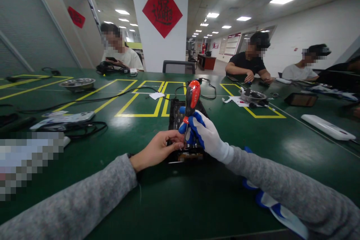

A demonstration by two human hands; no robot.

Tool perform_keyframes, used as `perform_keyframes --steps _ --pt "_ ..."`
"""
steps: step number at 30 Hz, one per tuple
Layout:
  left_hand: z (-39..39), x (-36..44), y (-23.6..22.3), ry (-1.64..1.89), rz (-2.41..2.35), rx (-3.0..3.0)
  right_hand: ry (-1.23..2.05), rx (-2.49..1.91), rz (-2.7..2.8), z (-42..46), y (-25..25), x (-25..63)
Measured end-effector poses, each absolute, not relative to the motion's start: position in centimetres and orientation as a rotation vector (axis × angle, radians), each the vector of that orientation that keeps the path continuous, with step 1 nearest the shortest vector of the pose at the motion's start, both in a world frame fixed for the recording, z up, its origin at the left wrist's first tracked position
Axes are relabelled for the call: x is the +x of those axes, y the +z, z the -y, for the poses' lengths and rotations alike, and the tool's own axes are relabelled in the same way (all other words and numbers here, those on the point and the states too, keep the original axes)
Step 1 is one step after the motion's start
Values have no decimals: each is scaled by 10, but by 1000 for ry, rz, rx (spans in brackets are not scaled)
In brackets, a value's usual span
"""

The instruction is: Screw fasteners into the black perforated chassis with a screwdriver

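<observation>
The right hand (210, 137), in a white and blue glove, has its grip closed on a screwdriver (193, 95), fingers wrapped about the lower end of the red and black handle. The left hand (159, 149), bare, brings thumb and fingertips together beside the shaft near its tip; from where I stand, I cannot tell whether that grip pinches the shaft, a small part, or nothing. The screwdriver stands over the near part of an opened black casing (174, 114), handle up and tip down, its long axis close to upright with the top leaning slightly to the right. The casing lies directly before the wearer on the green surface (120, 135), its long axis running away from the body. The step in hand is judged to be placing or working the tip at the casing; the next move would call for a steady shaft, firm seating and clear left fingertips. Farther out, a second glove (289, 222) lies by the right forearm, and a metal bowl (77, 84) sits far left.
</observation>
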State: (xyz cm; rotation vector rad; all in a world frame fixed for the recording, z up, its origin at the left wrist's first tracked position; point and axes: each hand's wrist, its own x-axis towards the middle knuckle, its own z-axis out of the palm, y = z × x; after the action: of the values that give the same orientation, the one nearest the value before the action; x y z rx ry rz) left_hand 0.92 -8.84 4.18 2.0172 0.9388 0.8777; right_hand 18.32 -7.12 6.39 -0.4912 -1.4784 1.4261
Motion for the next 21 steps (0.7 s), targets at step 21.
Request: perform_keyframes --steps 21 --pt "84 11 38 935 -896 1917 1316 -540 1470 70 63 182"
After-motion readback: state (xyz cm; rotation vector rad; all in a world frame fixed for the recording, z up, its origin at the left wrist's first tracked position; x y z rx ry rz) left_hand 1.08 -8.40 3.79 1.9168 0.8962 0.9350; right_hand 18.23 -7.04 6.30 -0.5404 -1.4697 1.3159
